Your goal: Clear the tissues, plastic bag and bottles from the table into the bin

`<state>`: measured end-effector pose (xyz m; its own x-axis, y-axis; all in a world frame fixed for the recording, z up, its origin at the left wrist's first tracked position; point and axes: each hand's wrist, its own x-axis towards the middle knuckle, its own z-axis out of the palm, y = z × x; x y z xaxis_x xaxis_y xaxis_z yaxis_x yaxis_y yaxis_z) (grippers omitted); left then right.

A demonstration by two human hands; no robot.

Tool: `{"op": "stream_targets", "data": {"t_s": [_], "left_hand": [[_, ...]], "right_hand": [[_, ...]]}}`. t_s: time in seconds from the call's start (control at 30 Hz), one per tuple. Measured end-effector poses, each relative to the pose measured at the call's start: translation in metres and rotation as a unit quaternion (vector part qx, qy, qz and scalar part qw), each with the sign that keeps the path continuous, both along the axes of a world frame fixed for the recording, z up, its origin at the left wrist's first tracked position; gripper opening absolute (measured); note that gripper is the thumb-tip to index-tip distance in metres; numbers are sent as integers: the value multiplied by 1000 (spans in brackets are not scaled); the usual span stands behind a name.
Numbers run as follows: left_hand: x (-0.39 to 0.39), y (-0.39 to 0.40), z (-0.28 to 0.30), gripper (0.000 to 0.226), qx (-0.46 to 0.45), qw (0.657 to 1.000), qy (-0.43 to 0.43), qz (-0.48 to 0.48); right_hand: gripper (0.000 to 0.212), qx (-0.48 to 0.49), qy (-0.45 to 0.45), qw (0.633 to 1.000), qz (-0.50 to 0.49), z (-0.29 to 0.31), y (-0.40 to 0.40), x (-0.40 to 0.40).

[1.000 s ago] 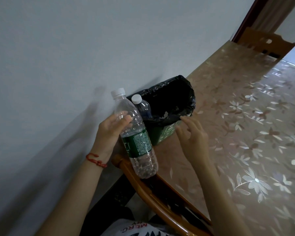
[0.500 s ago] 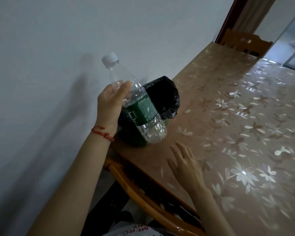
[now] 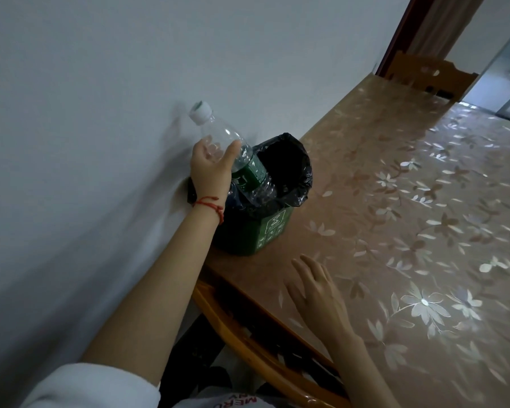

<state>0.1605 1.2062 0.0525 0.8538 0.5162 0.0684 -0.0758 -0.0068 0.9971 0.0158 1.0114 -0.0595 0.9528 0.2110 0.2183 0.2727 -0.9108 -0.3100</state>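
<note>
Head view: 1 bottle (image 3: 249,169), 1 bin (image 3: 273,228), 2 hands.

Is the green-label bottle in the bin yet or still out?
Partly in. The bottle is tilted, its base below the bin liner's rim, its capped neck sticking out, the left hand gripping it.

Clear plastic bottle with green label (image 3: 249,172): base hidden inside small green bin with black liner (image 3: 273,228); part of shoulder covered by left hand (image 3: 211,169). Bin interior: dark, contents cannot be told. Bin's wall-side face: hidden behind left wrist. White print on bin front: too small to read. Wooden chair (image 3: 430,75) beyond bin, at far table end: only backrest top visible.
</note>
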Motion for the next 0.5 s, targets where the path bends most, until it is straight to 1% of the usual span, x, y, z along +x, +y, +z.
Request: {"op": "stream_targets", "data": {"t_s": [0.2,0.3,0.4,0.5], "left_hand": [[-4,-2,-10,67,48,997,48,-29],[-10,1,-8,65,62,997,41,-37],[-27,6,-13,61,76,996,29,-48],[-50,14,-28,51,128,990,5,-51]], "right_hand": [[42,26,16,1000,-2,-3,4,1],[42,29,18,999,-3,-4,5,2],[50,38,32,999,-2,-4,9,4],[54,46,33,998,0,-5,14,6]]}}
